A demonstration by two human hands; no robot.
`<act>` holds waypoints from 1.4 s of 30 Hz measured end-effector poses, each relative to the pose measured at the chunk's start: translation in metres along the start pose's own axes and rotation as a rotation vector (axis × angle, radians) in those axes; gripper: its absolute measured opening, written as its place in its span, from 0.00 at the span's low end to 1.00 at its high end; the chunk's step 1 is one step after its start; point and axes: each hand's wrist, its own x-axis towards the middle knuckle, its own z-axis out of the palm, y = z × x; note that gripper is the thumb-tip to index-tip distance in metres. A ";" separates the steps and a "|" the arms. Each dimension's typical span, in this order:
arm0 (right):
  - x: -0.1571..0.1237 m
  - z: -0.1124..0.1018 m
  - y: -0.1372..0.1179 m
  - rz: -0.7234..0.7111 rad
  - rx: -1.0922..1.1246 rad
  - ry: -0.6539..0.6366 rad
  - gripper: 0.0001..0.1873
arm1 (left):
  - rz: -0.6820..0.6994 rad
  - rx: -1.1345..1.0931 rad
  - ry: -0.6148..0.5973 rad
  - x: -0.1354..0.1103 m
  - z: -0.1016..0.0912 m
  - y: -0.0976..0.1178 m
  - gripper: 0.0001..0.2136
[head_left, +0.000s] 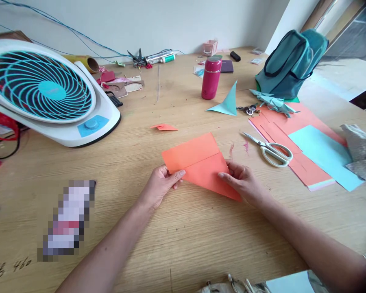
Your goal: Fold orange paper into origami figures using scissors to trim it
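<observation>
An orange sheet of paper (pixel 201 162), partly folded into a triangle flap, lies on the wooden table (pixel 183 244) in front of me. My left hand (pixel 161 185) pinches its near left corner with thumb on top. My right hand (pixel 245 183) presses fingers on the folded flap's right side, holding its edge. Both hands are closed on the paper.
White-handled scissors (pixel 271 150) lie right of the sheet, beside stacked orange and blue paper (pixel 311 154). A blue paper cone (pixel 228 101), pink bottle (pixel 211 77), teal backpack (pixel 289 61), small orange folded piece (pixel 164 127) and a white-teal fan (pixel 49 89) stand around.
</observation>
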 end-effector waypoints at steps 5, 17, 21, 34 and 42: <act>0.000 -0.007 -0.001 -0.029 -0.286 -0.025 0.30 | 0.072 -0.052 0.090 0.004 -0.003 -0.001 0.19; -0.007 -0.003 -0.006 -0.036 -0.555 -0.045 0.31 | 0.095 0.084 -0.014 0.001 -0.002 -0.014 0.15; -0.009 -0.008 -0.012 0.036 -0.556 -0.074 0.33 | 0.082 0.089 -0.012 0.005 -0.009 -0.010 0.16; -0.010 -0.025 -0.018 0.141 -0.318 -0.240 0.34 | 0.103 0.034 0.087 0.015 -0.022 -0.005 0.18; -0.012 -0.027 -0.024 0.128 -0.399 -0.294 0.32 | 0.113 -0.005 0.137 0.014 -0.019 -0.001 0.18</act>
